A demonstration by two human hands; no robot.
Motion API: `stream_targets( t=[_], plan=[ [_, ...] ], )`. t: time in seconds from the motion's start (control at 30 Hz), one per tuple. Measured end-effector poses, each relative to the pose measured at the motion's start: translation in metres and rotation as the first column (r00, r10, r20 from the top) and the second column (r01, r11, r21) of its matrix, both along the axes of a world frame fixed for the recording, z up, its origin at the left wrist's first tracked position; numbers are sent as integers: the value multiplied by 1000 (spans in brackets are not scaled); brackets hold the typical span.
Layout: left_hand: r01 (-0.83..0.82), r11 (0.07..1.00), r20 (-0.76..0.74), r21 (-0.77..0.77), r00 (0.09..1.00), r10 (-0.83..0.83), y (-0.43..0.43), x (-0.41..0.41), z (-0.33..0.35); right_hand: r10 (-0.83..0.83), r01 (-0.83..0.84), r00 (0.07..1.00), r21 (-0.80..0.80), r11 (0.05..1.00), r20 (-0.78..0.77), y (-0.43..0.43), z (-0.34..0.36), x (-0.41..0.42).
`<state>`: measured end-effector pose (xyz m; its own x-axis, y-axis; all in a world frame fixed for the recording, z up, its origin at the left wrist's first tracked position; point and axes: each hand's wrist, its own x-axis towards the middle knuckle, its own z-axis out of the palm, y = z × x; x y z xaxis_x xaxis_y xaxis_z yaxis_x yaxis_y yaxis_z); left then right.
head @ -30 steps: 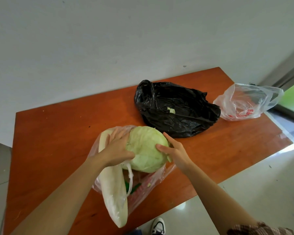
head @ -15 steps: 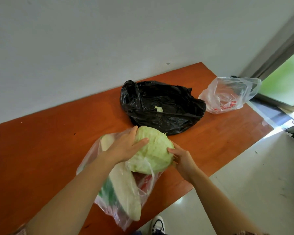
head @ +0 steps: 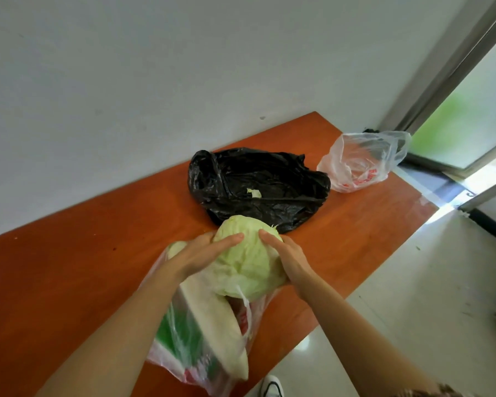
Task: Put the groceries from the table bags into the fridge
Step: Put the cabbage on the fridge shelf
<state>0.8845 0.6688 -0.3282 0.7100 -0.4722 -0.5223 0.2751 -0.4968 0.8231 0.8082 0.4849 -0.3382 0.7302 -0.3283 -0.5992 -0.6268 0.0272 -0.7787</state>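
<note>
I hold the cabbage (head: 249,262) between both hands at the center of the frame, just below the middle. My left hand (head: 201,256) wraps its left side with the fingers spread across the top, and my right hand (head: 287,256) clasps its right side, fingers curved over the pale green leaves. The cabbage sits at the mouth of a clear plastic bag (head: 181,353) that lies on the table (head: 69,282) in the lower center of the frame; I cannot tell whether it rests on the bag or is lifted clear of it. A thin strip of the bag's plastic hangs against the cabbage's lower edge.

Inside that bag lies a long white radish (head: 218,319), its blunt tip pointing toward the bottom of the frame, beside something green. Above the cabbage in the frame a crumpled black bag (head: 258,181) lies on the table with a small scrap of leaf (head: 254,192) on it. To its right, near the table's corner, stands a second clear bag (head: 361,161) with red print. A shoe (head: 271,388) shows on the pale floor at the bottom edge.
</note>
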Motion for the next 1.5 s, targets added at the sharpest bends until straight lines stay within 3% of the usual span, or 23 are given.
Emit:
stream_targets(
  t=[0.13, 0.33, 0.5, 0.67, 0.87, 1.13, 1.5],
  plan=[
    [-54, 999, 77, -8, 996, 55, 2, 6, 19, 3, -1, 993, -22, 1000, 120, -4, 28, 8],
    [-143, 979, 183, -142, 969, 168, -15, -3, 48, 33, 0, 957, -113, 994, 289, -18, 69, 13],
    [-137, 934, 151, -331, 969, 196, -49, -11, 79, 5, 67, 907, -158, 985, 422, -46, 104, -4],
    [-86, 909, 151, -408, 976, 160, -110, -32, 107, -40, 141, 877, -176, 974, 478, -94, 141, -44],
    [52, 885, 134, -462, 991, 12, -229, -100, 139, -141, 274, 848, -193, 942, 511, -200, 180, -143],
    [278, 806, 154, -522, 961, -231, -425, -253, 169, -286, 451, 787, -192, 872, 547, -362, 209, -336],
    [551, 603, 280, -577, 827, -487, -685, -439, 225, -525, 788, 532, -161, 594, 665, -555, 254, -561]
  ],
)
